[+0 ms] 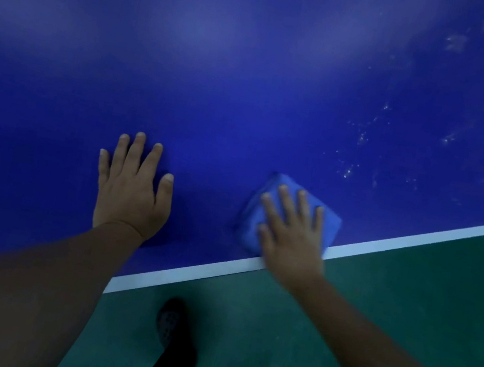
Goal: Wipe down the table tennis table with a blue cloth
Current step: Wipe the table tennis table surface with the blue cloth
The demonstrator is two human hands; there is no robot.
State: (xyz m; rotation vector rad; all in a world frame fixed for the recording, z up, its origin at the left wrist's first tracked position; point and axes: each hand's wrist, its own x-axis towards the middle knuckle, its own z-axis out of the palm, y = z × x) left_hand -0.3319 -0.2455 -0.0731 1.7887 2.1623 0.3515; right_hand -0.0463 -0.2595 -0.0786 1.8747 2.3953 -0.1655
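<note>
The table tennis table (250, 74) is dark blue with a white line along its near edge and its right edge. A folded blue cloth (253, 216) lies flat on the table close to the near white line. My right hand (293, 232) presses flat on the cloth with fingers spread, covering its right part. My left hand (131, 189) rests flat on the bare table surface to the left of the cloth, fingers apart, holding nothing. Pale smears and specks (363, 138) mark the table's right part beyond the cloth.
The green floor (389, 299) lies below the table's near edge and past its right edge. My foot in a dark shoe (171, 320) and a dark trouser leg stand on the floor just under the near edge.
</note>
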